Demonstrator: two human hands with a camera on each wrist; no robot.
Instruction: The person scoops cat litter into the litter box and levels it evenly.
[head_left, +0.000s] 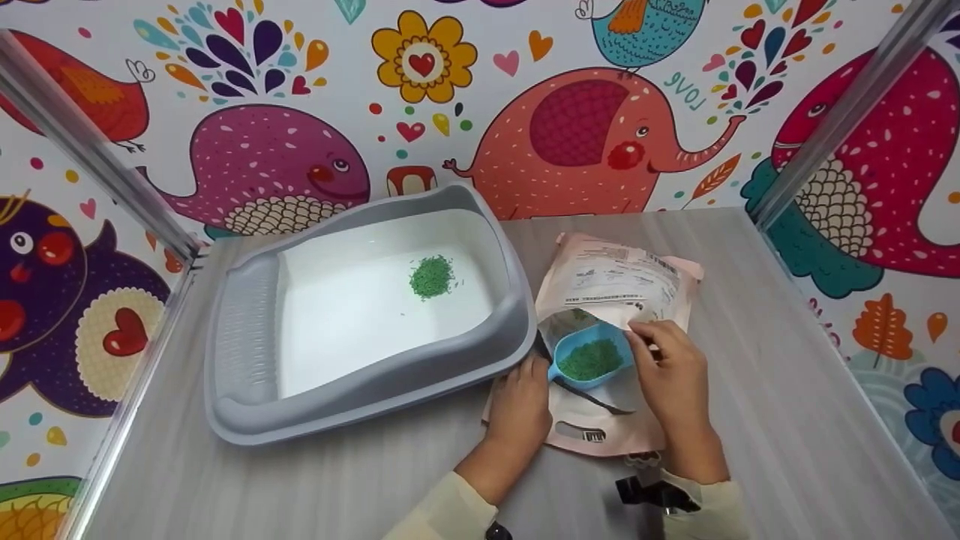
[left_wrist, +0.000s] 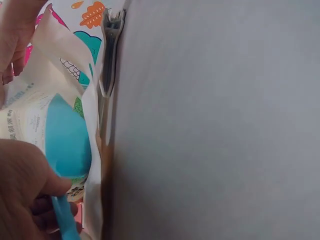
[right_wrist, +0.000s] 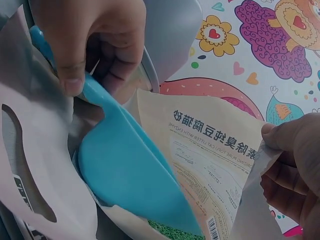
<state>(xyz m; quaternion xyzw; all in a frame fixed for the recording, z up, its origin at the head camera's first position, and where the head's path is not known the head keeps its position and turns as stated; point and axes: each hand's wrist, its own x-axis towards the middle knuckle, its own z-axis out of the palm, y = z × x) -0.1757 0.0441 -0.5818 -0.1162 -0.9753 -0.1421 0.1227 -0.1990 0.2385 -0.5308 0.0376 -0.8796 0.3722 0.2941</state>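
Observation:
In the head view my left hand point(head_left: 523, 401) grips the handle of a blue scoop point(head_left: 556, 360), which is filled with green pellets point(head_left: 592, 361). The scoop lies in the mouth of a pale pink cat litter bag point(head_left: 615, 439). My right hand point(head_left: 673, 371) pinches the bag's upper edge and holds the mouth apart. From the right wrist, the scoop point(right_wrist: 130, 165) shows from its underside, with green pellets point(right_wrist: 172, 231) below it inside the bag. The thumb and fingers of my left hand point(left_wrist: 25, 190) close around the scoop's handle in the left wrist view.
Left of the bag stands a grey litter tray point(head_left: 360, 409) with a white inside and raised rim, close by my left hand. A small heap of green pellets point(head_left: 432, 277) lies in it. Patterned walls and metal posts point(head_left: 844, 112) border the wood-grain table point(head_left: 795, 420).

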